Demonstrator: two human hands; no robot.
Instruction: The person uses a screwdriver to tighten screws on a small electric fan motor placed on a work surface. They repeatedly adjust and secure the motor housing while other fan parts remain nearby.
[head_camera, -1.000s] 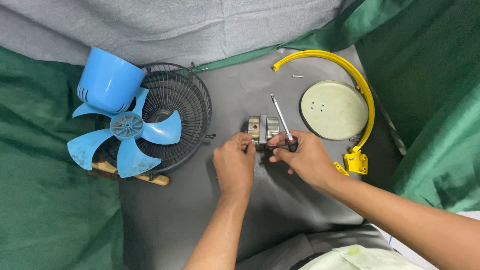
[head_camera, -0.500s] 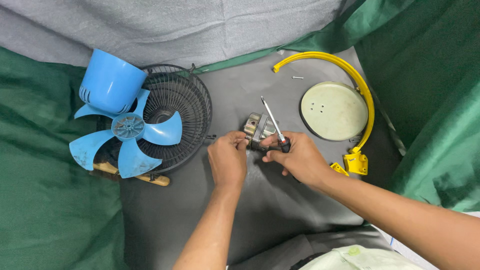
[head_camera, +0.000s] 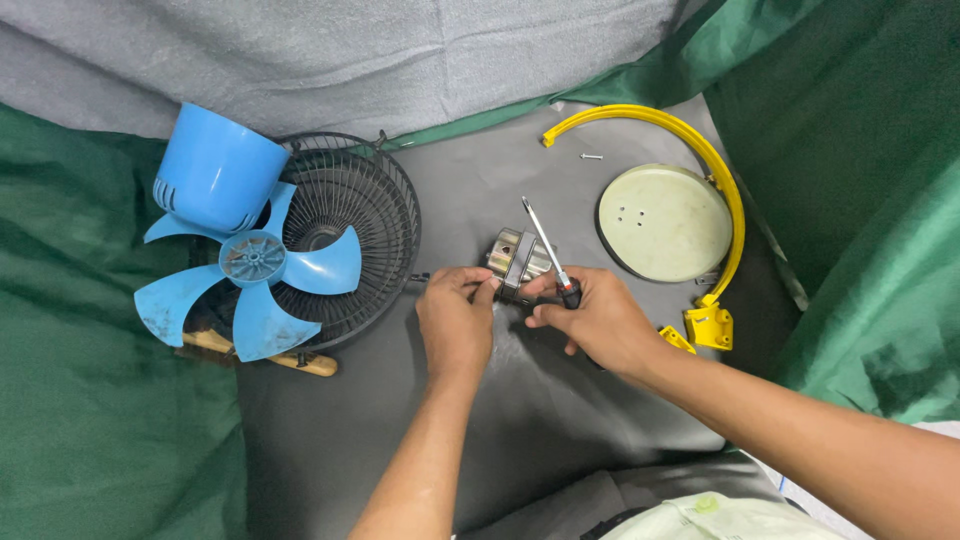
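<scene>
A small metal fan motor (head_camera: 515, 256) sits on the grey mat at the centre. My left hand (head_camera: 455, 320) grips its near left side with the fingertips. My right hand (head_camera: 590, 318) holds a screwdriver (head_camera: 548, 252) by its dark handle, and also touches the motor's right side. The thin metal shaft slants up and to the left, over the motor.
A blue fan blade (head_camera: 252, 268) and a blue cone-shaped cover (head_camera: 208, 180) lie on a black wire grille (head_camera: 370, 215) at the left. A round pale disc (head_camera: 665, 220), a yellow curved bracket (head_camera: 715, 180) and a loose screw (head_camera: 591, 156) are at the right. Green cloth (head_camera: 70, 400) surrounds the mat.
The screwdriver has tilted further left over the motor. Both hands have shifted slightly on the motor, which has turned a little.
</scene>
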